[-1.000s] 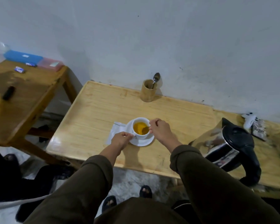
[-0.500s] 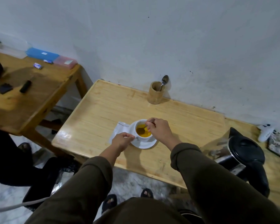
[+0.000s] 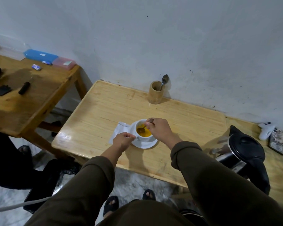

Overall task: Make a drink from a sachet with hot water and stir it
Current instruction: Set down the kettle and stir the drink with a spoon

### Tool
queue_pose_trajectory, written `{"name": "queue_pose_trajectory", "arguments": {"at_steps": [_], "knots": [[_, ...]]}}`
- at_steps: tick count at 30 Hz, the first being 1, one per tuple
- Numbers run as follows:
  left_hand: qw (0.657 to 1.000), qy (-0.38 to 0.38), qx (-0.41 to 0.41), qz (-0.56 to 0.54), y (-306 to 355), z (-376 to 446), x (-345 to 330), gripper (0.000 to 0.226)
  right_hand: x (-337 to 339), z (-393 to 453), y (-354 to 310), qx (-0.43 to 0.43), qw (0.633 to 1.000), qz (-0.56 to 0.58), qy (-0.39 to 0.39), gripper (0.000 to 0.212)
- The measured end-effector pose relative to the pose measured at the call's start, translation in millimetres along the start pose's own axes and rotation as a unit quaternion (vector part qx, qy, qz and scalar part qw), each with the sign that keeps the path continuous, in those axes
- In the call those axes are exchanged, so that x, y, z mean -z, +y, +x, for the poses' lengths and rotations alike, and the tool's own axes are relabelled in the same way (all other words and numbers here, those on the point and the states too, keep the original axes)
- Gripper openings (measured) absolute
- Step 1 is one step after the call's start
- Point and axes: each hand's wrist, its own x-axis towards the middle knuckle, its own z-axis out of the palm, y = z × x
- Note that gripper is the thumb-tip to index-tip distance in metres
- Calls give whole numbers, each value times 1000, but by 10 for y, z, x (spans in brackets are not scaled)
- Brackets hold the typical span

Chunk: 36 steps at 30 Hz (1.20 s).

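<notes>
A white cup (image 3: 140, 137) holding an orange-yellow drink stands on a white saucer (image 3: 145, 144) near the front edge of the light wooden table (image 3: 104, 111). My right hand (image 3: 160, 130) is shut on a spoon (image 3: 145, 127) whose bowl dips into the drink. My left hand (image 3: 122, 141) grips the cup's left side, at the handle. A white sachet (image 3: 119, 131) lies flat on the table just left of the saucer, partly under my left hand.
A bamboo holder (image 3: 155, 92) with a spare spoon (image 3: 164, 79) stands by the wall. A black and steel kettle (image 3: 242, 155) sits at the right. A second wooden table (image 3: 23, 101) with boxes and small items is at the left.
The spoon has moved from the cup's right side toward its left and middle, with my right hand circling over the cup. My left hand has stayed at the cup. The view has shifted right.
</notes>
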Motion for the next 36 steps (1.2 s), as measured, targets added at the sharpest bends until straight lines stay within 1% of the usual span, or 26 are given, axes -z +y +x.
{"name": "queue_pose_trajectory", "arguments": {"at_steps": [2, 5, 7, 9, 13, 18, 21, 23, 26, 29, 32, 36], "knots": [[1000, 2, 5, -1, 7, 2, -1, 18, 11, 4, -4, 4, 1000, -12, -2, 29], [1000, 5, 10, -2, 16, -2, 1, 19, 38, 1, -25, 1, 999, -51, 11, 26], [1000, 8, 8, 2, 14, 1, 1, 23, 42, -9, -36, 7, 997, -67, 20, 27], [1000, 10, 5, 12, 20, -8, -1, 28, 30, -23, -43, 12, 998, -63, 19, 28], [1000, 11, -1, 21, 33, -19, 1, 31, 5, -18, -79, -3, 1000, -25, -8, 27], [1000, 10, -4, 18, 25, -27, 7, 30, 39, 2, -74, -1, 999, -44, -8, 28], [1000, 10, -8, 20, 36, -43, 10, 29, 44, 15, -56, -4, 998, -63, 15, 27], [1000, 10, -11, 18, 45, -49, 10, 24, 35, 27, -41, -11, 998, -64, 28, 29], [1000, 5, -10, 16, 51, -57, 17, 17, 23, 27, -38, -15, 998, -50, 21, 31], [1000, 3, -12, 21, 53, -59, 25, 17, 16, 33, -54, -15, 999, -40, -3, 29], [1000, 2, -8, 18, 53, -53, 30, 17, 9, 64, -52, -14, 999, -35, -14, 32], [1000, 0, 0, 9, 57, -49, 34, 22, 21, 62, -34, -26, 999, -39, 16, 29]]}}
